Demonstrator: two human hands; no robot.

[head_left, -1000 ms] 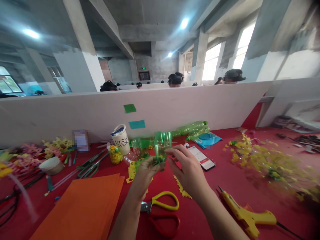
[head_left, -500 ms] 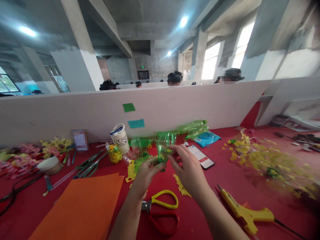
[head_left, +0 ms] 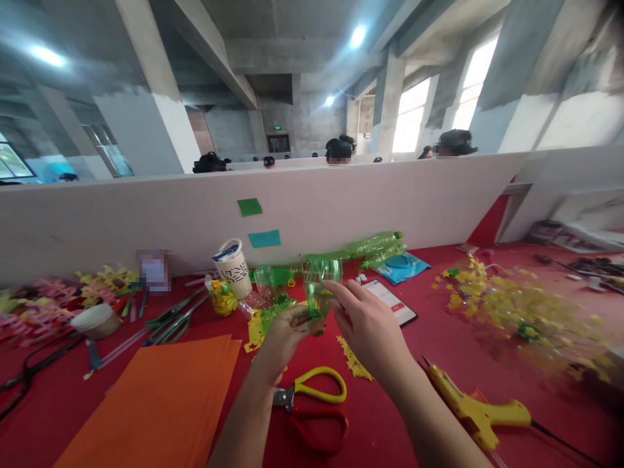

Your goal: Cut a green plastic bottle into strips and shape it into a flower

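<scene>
My left hand (head_left: 292, 328) is closed around the lower end of a cut green plastic bottle (head_left: 319, 292), whose see-through wall is slit into upright strips. From the right, my right hand (head_left: 363, 312) bends its fingers onto those strips, with the index finger stretched along the upper part. What the thumb presses on is partly hidden. Below both hands lies a pair of scissors (head_left: 316, 383) with one yellow and one red handle loop. Yellow star-edged scraps (head_left: 353, 361) lie under my right hand, and more green bottle pieces (head_left: 273, 286) are behind my left.
Orange sheets (head_left: 156, 396) lie left, near green-handled scissors (head_left: 173, 325). A yellow glue gun (head_left: 478, 406) with its cord is at right. A white cup (head_left: 233, 270), phone (head_left: 392, 302), green bottles (head_left: 375, 246) and yellow star flowers (head_left: 517, 305) stand or lie around, before a white partition (head_left: 341, 201).
My right hand's fingers have drawn together and curled, with the index finger now reaching onto the strips. My left hand keeps its grip on the cut bottle. The view shifts slightly.
</scene>
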